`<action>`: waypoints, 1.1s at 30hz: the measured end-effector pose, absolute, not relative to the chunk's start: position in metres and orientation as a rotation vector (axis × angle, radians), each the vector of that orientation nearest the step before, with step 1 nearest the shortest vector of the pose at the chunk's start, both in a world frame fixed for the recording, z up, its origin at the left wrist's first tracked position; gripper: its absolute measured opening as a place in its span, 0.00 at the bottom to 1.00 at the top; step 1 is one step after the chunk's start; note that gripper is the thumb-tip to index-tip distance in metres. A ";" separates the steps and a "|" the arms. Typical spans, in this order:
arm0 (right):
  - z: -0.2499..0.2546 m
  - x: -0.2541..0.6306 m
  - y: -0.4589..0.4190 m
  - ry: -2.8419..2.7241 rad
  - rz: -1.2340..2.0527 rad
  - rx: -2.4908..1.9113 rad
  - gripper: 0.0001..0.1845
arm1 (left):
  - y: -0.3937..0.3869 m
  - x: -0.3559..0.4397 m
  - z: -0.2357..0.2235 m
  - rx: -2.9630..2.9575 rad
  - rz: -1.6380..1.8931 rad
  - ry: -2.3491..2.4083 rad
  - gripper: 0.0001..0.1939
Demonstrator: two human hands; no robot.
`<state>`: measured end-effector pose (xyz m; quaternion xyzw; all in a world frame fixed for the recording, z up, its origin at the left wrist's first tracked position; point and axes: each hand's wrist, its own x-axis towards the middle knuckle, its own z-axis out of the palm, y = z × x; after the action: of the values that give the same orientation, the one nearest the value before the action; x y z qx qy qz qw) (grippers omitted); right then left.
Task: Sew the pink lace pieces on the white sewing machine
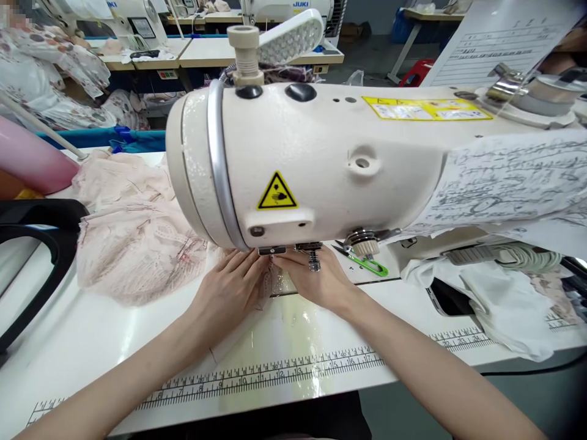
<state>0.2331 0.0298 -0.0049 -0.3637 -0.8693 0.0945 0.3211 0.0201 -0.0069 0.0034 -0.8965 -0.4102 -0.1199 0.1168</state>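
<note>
My left hand point(233, 284) lies on pale pink lace fabric point(142, 250), its fingers stretched forward and their tips hidden under the head of a white sewing machine point(321, 165). Part of the same fabric shows beneath the palm and runs to the needle area. My right hand point(318, 278) rests close beside it, under the machine head, pointing left toward the needle area. Most of its fingers are covered by the machine, so I cannot tell what they grip. Green-handled thread snips point(376, 267) lie on the machine bed just right of this hand.
A printed ruler point(261, 376) runs along the table's front edge. White cloth point(499, 305) partly covers a phone point(447, 299) at the right. Handwritten paper point(513, 183) hangs on the machine arm. A black curved handle point(41, 244) stands at the left. Behind is another person's patterned sleeve point(59, 58).
</note>
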 end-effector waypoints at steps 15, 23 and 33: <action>-0.004 0.233 0.030 -2.411 -0.072 -0.829 0.15 | 0.000 0.014 0.000 -2.676 -0.443 -1.231 0.20; 0.003 0.228 0.029 -2.277 0.412 -1.041 0.11 | 0.000 0.012 -0.003 -2.684 -0.425 -1.255 0.21; 0.003 0.230 0.030 -2.304 0.464 -1.114 0.13 | 0.001 0.012 0.005 -2.697 -0.400 -1.249 0.20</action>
<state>0.2296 0.0297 0.0031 -0.4128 -0.8536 0.1720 0.2672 0.0116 0.0011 0.0051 -0.8971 -0.4154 -0.1329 0.0712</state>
